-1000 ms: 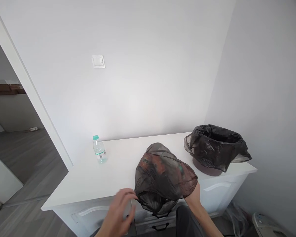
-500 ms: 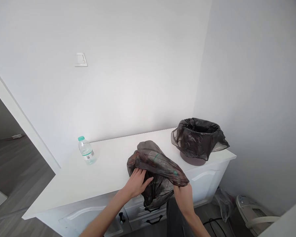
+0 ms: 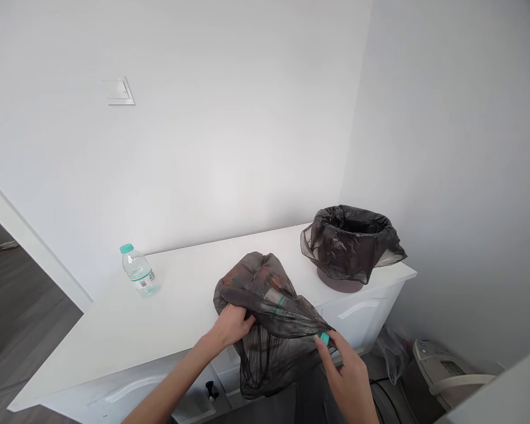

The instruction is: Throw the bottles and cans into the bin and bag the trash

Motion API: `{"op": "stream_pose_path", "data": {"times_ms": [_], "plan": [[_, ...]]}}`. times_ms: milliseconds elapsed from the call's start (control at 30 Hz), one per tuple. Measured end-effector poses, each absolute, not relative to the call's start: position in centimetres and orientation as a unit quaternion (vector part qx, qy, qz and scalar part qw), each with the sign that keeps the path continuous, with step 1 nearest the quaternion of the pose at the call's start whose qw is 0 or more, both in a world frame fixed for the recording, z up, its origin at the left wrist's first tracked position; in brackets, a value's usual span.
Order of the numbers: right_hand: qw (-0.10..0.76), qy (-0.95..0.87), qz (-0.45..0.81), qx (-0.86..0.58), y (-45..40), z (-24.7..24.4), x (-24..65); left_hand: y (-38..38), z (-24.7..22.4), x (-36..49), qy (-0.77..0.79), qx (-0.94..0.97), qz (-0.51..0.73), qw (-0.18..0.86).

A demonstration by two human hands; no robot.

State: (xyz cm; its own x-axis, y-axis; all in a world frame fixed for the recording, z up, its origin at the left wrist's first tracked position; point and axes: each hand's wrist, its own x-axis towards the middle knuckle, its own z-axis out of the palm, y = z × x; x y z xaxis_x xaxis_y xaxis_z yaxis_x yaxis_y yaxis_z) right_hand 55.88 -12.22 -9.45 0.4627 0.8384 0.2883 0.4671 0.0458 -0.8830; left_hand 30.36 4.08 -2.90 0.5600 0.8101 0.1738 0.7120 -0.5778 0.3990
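A dark, see-through plastic garbage bag (image 3: 265,359) lies partly on the white cabinet top and sags over its front edge. Inside it, a bottle (image 3: 277,304) with a green-banded label and some orange-brown items show through the film. My left hand (image 3: 235,323) grips the bag's opening, its fingertips hidden under the film. At the bag's right end, my right hand (image 3: 342,365) pinches the bottle's teal cap, which pokes out of the bag. To the left, a clear water bottle (image 3: 139,271) with a teal cap stands upright on the cabinet.
A brown trash bin (image 3: 340,284) lined with a black bag (image 3: 348,250) stands at the cabinet's right end. The white cabinet (image 3: 189,277) meets the wall behind. On the floor at right are a beige appliance (image 3: 446,368), a clear plastic bag (image 3: 393,353) and a black cable.
My right hand has shifted from gripping the bag's bunched end to pinching the teal cap, now exposed. The bag hangs lower and more spread out in front. The view has turned slightly right.
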Motion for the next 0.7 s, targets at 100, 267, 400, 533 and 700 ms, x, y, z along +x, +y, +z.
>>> {"op": "stream_pose_path", "data": {"times_ms": [100, 267, 400, 533, 700], "plan": [[0.527, -0.485, 0.253, -0.651, -12.4, -7.7, 55.8, 1.0, -1.0, 28.3, 0.445, 0.872, 0.167, 0.12], [0.525, -0.502, 0.334, -0.6, -12.0, -4.9, 54.4, -3.8, 0.4, 24.5, 0.441, 0.876, 0.196, 0.005], [0.52, -0.548, 0.375, -0.538, -11.5, -3.2, 52.3, -6.8, 0.5, 22.0, 0.478, 0.839, 0.259, -0.031], [0.496, -0.58, 0.417, -0.493, -11.0, -2.9, 49.5, -9.2, 0.6, 19.9, 0.522, 0.788, 0.315, -0.088], [0.47, -0.609, 0.449, -0.454, -10.9, -2.8, 46.0, -10.8, -0.8, 17.7, 0.472, 0.839, 0.261, -0.076]]}}
